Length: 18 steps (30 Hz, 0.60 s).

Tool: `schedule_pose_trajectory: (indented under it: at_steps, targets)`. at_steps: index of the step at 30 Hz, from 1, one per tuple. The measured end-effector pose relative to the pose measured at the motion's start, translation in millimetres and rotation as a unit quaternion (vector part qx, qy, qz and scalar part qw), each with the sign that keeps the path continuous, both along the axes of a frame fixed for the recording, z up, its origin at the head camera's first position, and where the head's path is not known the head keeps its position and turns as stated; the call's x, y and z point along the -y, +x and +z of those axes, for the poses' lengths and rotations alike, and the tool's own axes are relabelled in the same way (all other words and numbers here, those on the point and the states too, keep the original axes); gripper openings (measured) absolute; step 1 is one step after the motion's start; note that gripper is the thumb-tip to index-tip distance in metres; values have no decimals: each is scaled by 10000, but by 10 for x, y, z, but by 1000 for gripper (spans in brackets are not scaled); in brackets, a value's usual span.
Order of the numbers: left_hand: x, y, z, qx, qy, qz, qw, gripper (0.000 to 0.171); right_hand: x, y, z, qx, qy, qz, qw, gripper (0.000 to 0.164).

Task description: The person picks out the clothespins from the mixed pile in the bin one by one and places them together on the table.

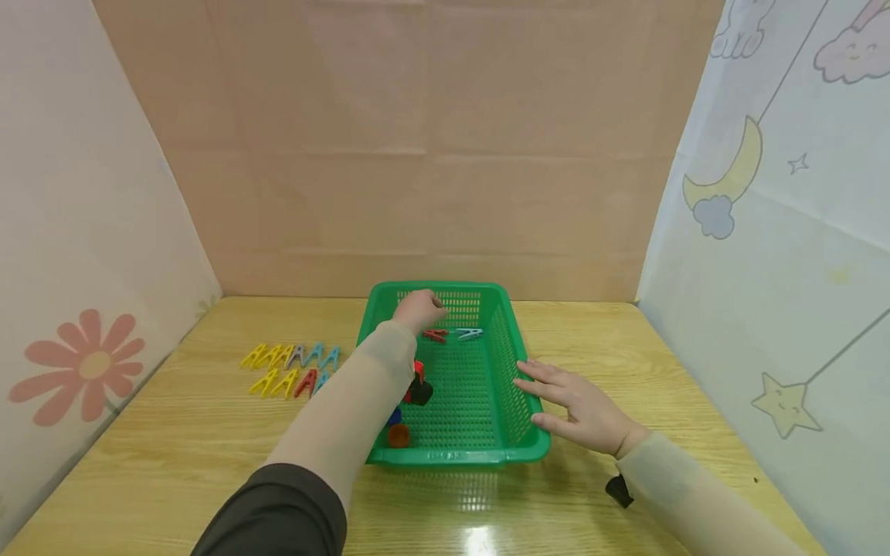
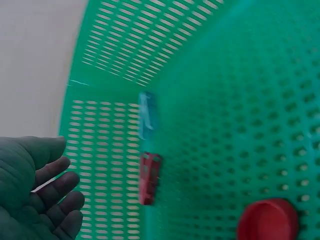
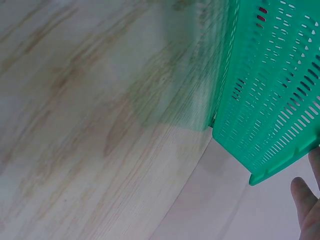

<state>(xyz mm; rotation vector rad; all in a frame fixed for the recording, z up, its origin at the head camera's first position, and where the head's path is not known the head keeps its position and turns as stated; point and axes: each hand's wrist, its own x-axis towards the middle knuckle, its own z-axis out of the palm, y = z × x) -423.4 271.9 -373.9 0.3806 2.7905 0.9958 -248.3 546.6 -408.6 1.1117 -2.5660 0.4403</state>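
My left hand (image 1: 419,309) reaches over the far part of a green plastic basket (image 1: 455,455). In the left wrist view its fingers (image 2: 57,192) are loosely curled with nothing between them. Beyond it, against the basket's far wall, lie a red clothespin (image 1: 436,334) and a light blue clothespin (image 1: 469,333). My right hand (image 1: 584,409) rests on the basket's right rim with fingers spread. The right wrist view catches only some of its fingers at the edge, beside the basket's side wall (image 3: 272,100).
Two rows of clothespins, with yellow (image 1: 264,382), red (image 1: 306,382) and blue (image 1: 331,357) ones, lie left of the basket, partly hidden by my left arm. Near the basket's left side sit a small orange-brown round cup (image 1: 399,436) and a black piece (image 1: 420,392). Walls enclose the wooden table (image 1: 174,432).
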Motion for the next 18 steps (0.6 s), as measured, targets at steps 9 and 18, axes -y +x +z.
schedule_pose_trajectory:
  at_steps: [9, 18]
  targets:
    - [-6, 19, -294, 84, -1775, -524, 9827, 38, 7, -6, -6, 106, -37, 17, 9999, 55]
    - [-13, 180, -330, 552, -2462, -902, 9634, 61, 22, -10, 39, 377, -16, -69, 9993, 55]
